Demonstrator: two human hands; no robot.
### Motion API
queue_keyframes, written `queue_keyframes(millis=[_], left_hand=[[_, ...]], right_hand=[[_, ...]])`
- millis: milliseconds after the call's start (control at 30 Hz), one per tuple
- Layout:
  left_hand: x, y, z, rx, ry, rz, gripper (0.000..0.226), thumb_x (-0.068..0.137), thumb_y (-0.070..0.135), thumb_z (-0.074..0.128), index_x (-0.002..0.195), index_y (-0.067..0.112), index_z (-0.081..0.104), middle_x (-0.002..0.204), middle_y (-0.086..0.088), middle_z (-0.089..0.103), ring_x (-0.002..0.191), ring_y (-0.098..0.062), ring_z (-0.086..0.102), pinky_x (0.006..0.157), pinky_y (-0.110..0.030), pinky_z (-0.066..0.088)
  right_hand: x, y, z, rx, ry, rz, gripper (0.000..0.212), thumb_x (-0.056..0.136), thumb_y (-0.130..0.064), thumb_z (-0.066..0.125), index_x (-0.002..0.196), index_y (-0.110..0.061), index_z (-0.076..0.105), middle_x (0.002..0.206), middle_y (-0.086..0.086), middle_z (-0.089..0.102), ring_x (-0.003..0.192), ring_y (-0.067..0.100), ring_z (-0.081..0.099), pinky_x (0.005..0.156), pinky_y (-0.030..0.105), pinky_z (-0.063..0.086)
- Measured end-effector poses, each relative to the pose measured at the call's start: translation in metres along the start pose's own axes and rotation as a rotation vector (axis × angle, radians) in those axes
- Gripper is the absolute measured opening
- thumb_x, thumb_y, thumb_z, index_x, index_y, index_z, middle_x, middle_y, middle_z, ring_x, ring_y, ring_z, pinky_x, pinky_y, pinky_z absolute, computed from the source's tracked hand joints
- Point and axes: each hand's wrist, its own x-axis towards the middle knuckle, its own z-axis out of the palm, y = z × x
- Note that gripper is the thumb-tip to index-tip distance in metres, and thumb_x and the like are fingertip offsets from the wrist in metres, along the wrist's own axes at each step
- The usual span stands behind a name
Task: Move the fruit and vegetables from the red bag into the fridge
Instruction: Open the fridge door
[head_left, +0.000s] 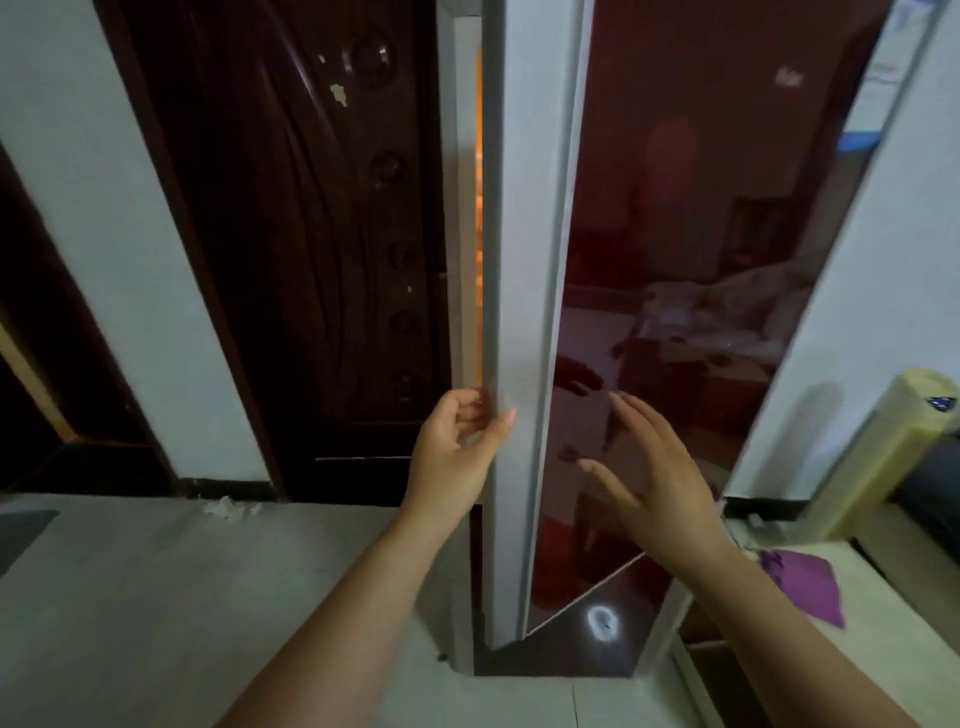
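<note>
The fridge has a glossy dark red door (675, 208) with a grey edge (524, 260). The door stands slightly ajar, and a thin strip of orange light (479, 208) shows in the gap. My left hand (457, 447) is at the grey edge, with its thumb against the edge and its fingers curled into the gap. My right hand (649, 467) hovers with fingers spread in front of the red door panel, holding nothing. No red bag, fruit or vegetables are in view.
A dark brown wooden door (311, 234) stands left of the fridge, between white walls. Pale tiles cover the floor (182, 597). At the right are a yellowish roll (883, 457) and a purple cloth (800, 577) on a light surface.
</note>
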Motion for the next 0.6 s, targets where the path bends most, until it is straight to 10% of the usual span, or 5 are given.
queue_keyframes(millis=[300,600], left_hand=[[-0.094,0.034,0.042,-0.037,-0.256,-0.016,0.028,0.075,0.042,0.054,0.101,0.033,0.058,0.086,0.023,0.066,0.092,0.003,0.063,0.082,-0.025,0.053],[-0.151,0.047,0.111,0.037,-0.539,-0.034,0.033,0.08,0.055,0.059,0.113,0.052,0.057,0.118,0.019,0.063,0.113,0.0,0.057,0.096,-0.031,0.047]], right_hand=[[-0.058,-0.021,-0.075,0.068,0.031,0.056,0.067,0.08,-0.058,0.054,0.14,-0.034,0.035,0.141,-0.023,0.032,0.125,-0.006,0.038,0.098,0.011,0.039],[-0.107,0.003,-0.163,0.169,0.081,0.058,0.072,0.077,-0.066,0.049,0.141,-0.039,0.03,0.143,-0.027,0.032,0.127,-0.006,0.038,0.099,0.013,0.041]])
